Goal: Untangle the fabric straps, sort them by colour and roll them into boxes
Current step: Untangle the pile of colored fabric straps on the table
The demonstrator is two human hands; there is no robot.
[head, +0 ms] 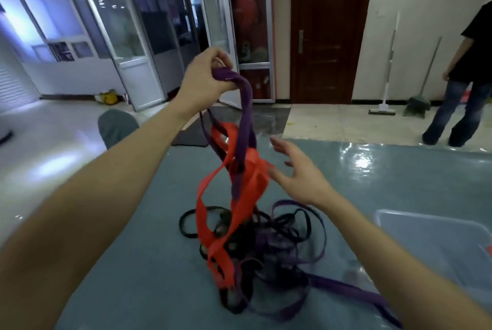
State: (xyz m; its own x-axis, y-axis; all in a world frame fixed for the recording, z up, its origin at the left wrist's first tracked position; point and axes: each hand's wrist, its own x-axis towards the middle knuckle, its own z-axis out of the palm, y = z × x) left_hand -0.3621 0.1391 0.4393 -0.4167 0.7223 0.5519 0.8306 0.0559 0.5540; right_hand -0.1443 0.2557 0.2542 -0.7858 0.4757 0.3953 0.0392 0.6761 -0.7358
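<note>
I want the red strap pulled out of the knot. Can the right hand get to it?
Probably yes. The right hand is open right beside the red strap, with nothing between them. The left hand holds the purple strap up, so the red one hangs in the air.

A: What's all this made of?
B: Cloth. The purple strap (246,106) is matt and woven, the red strap (253,172) thinner and smoother, the black straps (226,217) matt.
A: And the table (149,249)?
B: Glossy, under a clear film with glare far right. The box (426,239) near right is translucent plastic; the far door (327,23), varnished wood.
</note>
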